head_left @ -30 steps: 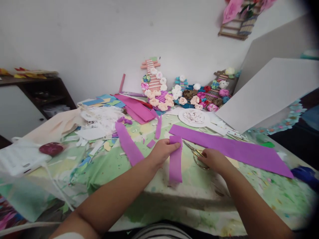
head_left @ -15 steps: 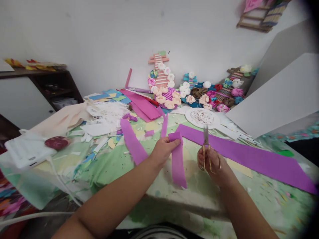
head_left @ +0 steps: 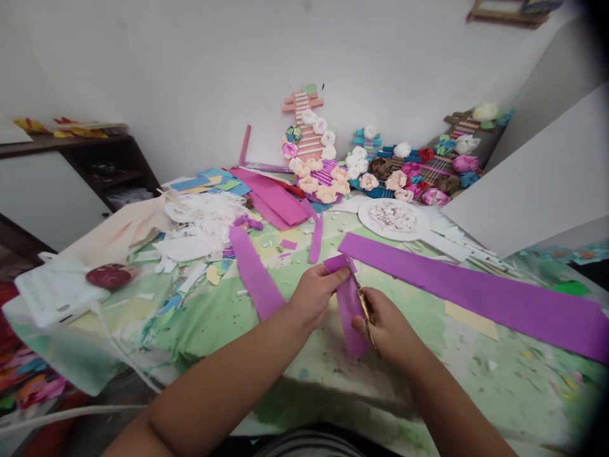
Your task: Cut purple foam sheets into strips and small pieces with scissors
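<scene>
Between thumb and fingers, my left hand pinches the folded top of a purple crepe paper strip, whose tail hangs down toward the table edge. My right hand is closed on gold-handled scissors. Their blades lie against the strip by the fold, close to my left thumb; whether they cut into it I cannot tell. Behind my hands a long purple paper band stretches to the right. Another purple strip lies left of my left hand, partly covered by the forearm.
Guitar-shaped crafts with paper flowers lean on the back wall. A white paddle-shaped piece lies before them. White shredded strips, magenta paper and a white device with a cable occupy the left side. A white panel stands right.
My right hand has brought the scissors leftward from beside the strip to its folded top. My left hand still pinches the strip. The view has shifted slightly.
</scene>
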Tool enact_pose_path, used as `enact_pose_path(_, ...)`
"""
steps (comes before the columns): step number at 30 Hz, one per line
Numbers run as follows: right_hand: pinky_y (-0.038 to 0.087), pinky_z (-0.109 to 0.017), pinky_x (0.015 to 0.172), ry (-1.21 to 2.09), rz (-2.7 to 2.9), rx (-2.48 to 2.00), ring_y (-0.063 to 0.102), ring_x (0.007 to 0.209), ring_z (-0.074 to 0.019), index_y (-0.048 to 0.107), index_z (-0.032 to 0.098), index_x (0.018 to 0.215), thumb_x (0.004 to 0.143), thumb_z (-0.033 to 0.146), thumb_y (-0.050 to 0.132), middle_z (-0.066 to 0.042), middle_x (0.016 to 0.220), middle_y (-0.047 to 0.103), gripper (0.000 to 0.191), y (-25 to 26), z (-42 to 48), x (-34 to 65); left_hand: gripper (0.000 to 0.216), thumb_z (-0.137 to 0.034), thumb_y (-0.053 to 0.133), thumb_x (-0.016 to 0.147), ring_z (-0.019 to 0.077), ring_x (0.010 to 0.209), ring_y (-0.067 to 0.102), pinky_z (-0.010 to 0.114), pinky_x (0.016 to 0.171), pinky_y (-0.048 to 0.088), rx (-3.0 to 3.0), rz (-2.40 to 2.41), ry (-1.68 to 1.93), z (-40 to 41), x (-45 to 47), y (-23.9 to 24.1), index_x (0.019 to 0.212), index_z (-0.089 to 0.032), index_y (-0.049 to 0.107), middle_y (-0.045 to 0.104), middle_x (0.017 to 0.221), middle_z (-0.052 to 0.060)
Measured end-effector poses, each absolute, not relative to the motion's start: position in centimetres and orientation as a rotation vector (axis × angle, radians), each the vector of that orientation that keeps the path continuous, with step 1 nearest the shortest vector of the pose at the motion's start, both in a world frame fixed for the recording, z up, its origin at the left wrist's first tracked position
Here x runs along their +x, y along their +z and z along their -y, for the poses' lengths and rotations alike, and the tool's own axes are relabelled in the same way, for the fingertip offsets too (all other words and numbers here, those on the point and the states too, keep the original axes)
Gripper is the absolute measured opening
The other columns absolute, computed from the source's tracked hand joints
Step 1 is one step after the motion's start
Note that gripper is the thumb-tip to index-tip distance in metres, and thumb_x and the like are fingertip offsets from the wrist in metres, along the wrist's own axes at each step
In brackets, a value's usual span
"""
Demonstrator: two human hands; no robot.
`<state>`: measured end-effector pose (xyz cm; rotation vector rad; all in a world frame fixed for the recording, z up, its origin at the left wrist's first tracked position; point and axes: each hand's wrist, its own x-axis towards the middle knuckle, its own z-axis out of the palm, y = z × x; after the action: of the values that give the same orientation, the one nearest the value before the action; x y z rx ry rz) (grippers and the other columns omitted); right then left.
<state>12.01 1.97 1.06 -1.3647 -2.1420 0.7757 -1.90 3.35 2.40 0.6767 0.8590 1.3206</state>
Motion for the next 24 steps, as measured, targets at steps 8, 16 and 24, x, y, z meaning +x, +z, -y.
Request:
enact_pose_path(8, 0.037, -0.029, 0.056, 0.627, 2.171, -1.447, 0.048, 0.060, -0.0160, 0.047, 0.017, 0.077, 0.078, 0.045, 0.039, -0.004, 0.069, 0.051, 0.029, 1.08, -1.73, 11.83, 0.022, -0.024, 0.067, 0.061, 0.0119, 0.062, 0.055, 0.027, 0.065, 0.043, 0.719, -0.893, 1.328, -2.98, -1.72, 2.31, 0.076, -0.010, 0.063, 0.062, 0.067, 0.003)
enact_pose_path(16, 0.034, -0.027, 0.053, 0.613, 2.216, -1.476, 0.048, 0.058, -0.0159, 0.044, 0.019, 0.069, 0.080, 0.047, 0.032, -0.004, 0.065, 0.054, 0.033, 1.04, -1.79, 11.60, 0.022, -0.023, 0.068, 0.057, 0.0127, 0.063, 0.056, 0.028, 0.066, 0.044, 0.687, -0.876, 1.346, -2.95, -1.63, 2.25, 0.075, -0.010, 0.063, 0.062, 0.065, 0.003)
enact_pose_path(24, 0.032, -0.027, 0.050, 0.620, 2.171, -1.521, 0.046, 0.054, -0.0153, 0.041, 0.020, 0.063, 0.078, 0.051, 0.034, -0.002, 0.060, 0.052, 0.035, 0.90, -1.74, 11.64, 0.025, -0.025, 0.068, 0.059, 0.0150, 0.065, 0.058, 0.031, 0.066, 0.045, 0.710, -0.912, 1.321, -3.21, -1.71, 2.14, 0.078, -0.009, 0.062, 0.063, 0.070, 0.006)
